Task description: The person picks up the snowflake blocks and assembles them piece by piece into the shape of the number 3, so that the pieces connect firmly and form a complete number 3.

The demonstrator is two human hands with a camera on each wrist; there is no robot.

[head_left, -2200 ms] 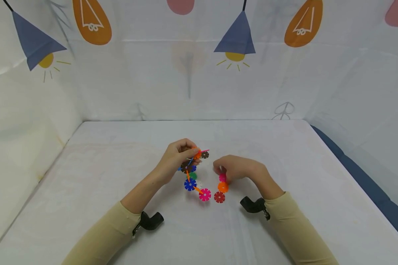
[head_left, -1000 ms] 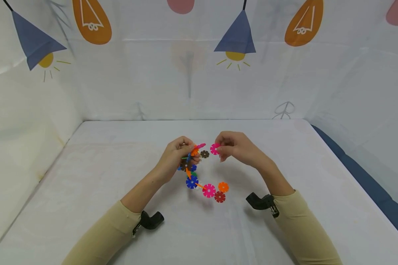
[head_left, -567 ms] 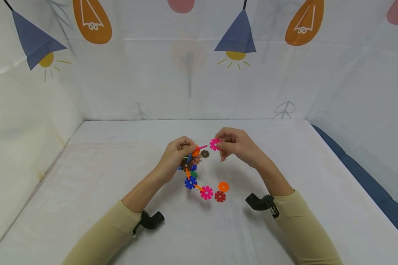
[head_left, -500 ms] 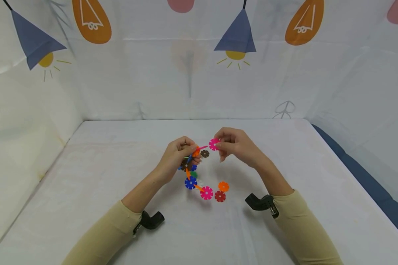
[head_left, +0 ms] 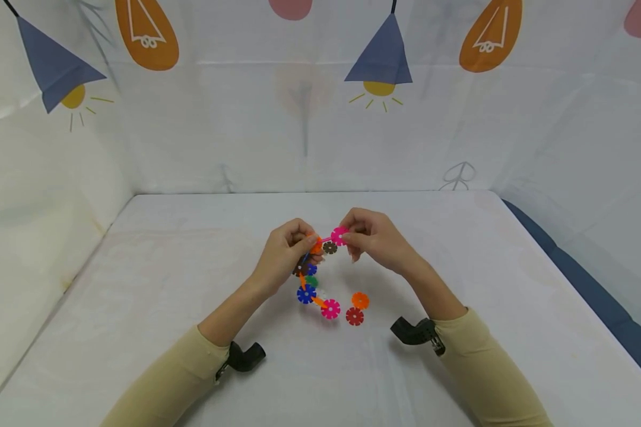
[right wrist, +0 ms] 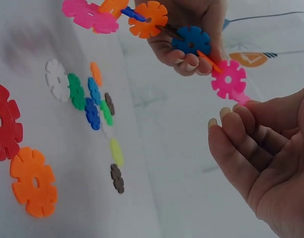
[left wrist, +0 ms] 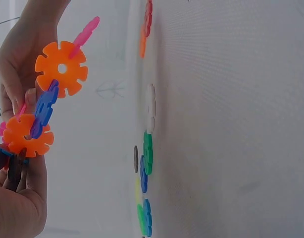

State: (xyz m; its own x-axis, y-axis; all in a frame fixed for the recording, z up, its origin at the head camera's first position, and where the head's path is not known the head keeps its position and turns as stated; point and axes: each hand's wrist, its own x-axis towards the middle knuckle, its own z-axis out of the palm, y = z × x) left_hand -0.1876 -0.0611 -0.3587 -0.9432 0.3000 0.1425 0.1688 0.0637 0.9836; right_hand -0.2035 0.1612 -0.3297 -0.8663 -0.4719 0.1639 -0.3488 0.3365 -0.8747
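Note:
My left hand [head_left: 287,255] pinches a chain of interlocking snowflake discs in orange, blue, brown and pink. In the head view the chain hangs down toward me, past a blue disc [head_left: 307,294] to a pink disc [head_left: 330,309] at its lower end. Between thumb and fingertips, my right hand [head_left: 376,240] holds another pink disc [head_left: 339,236]. This disc meets the chain's upper end, a pink disc [right wrist: 228,79] in the right wrist view. Whether their slots are engaged, I cannot tell. Fingers hide part of the chain's middle.
Loose discs lie on the white table [head_left: 192,296]: an orange one [head_left: 360,300] and a red one [head_left: 355,316] to the right, a brown one [head_left: 330,247] farther back. White [right wrist: 58,80], green, blue and yellow discs lie near the chain. A patterned white curtain stands behind.
My right hand took the pink disc from beside the orange and red ones and raised it. It then moved left, bringing the disc against the chain's upper end. My left hand stayed nearly still.

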